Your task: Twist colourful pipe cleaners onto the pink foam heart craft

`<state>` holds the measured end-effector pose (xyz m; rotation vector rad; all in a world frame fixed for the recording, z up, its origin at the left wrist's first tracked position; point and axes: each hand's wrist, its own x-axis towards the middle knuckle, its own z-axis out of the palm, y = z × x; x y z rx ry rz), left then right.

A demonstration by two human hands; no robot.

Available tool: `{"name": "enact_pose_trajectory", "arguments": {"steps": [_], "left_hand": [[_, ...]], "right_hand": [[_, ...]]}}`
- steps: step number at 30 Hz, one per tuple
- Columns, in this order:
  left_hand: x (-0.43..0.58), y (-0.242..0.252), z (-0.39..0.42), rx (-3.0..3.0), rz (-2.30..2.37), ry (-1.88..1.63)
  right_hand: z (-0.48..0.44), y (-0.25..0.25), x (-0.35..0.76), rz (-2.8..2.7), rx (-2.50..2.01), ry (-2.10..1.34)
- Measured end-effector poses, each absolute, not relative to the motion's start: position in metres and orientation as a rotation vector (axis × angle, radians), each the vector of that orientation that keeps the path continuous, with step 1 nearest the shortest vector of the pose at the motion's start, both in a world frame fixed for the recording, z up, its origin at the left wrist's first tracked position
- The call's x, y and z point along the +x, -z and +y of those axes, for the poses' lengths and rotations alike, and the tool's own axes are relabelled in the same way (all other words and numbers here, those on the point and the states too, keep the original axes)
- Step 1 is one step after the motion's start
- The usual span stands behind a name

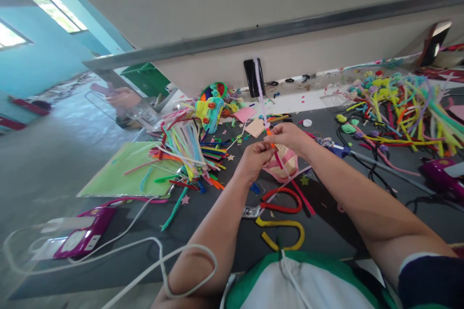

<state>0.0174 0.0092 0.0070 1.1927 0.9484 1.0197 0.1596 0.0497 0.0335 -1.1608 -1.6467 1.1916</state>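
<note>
My left hand (257,158) and my right hand (288,137) meet above the middle of the table, fingers pinched on pipe cleaners. A pale lilac pipe cleaner (259,89) stands up from between my fingers, with an orange bit (268,132) at its lower end. Below my fingertips a red-pink length (278,159) hangs down. Behind it lies a pink-and-cream woven piece (290,161), partly covered by my hands. Nearer to me are red-handled scissors (281,201) and a yellow curved handle (299,236).
A heap of coloured pipe cleaners (184,145) lies at left beside a green sheet (116,169); another pile (409,106) sits at right. A phone (254,77) leans against the panel. Purple power strips (87,234) and a white cable (159,241) lie near the left edge.
</note>
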Motion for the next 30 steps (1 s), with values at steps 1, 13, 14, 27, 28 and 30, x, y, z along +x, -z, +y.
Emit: {"name": "enact_pose_trajectory", "arguments": {"steps": [1, 13, 14, 27, 28, 30], "left_hand": [[0.017, -0.009, 0.008, 1.166, 0.908, -1.016], [0.018, -0.014, 0.003, 1.117, 0.779, -0.991], [0.018, -0.013, 0.004, 1.12, 0.784, -0.989], [0.016, 0.009, 0.015, 1.298, 1.085, -1.004], [0.016, 0.01, 0.015, 1.315, 1.103, -1.007], [0.017, 0.009, 0.015, 1.323, 1.134, -1.011]], "right_hand": [[0.05, -0.036, 0.164, -1.621, -1.029, -1.351], [0.049, -0.04, 0.175, -1.55, -0.643, -1.671], [0.048, -0.04, 0.174, -1.568, -0.674, -1.644], [0.048, -0.029, 0.151, -1.773, -1.43, -0.628], [0.047, -0.028, 0.149, -1.762, -1.442, -0.585], [0.046, -0.026, 0.146, -1.729, -1.435, -0.527]]}}
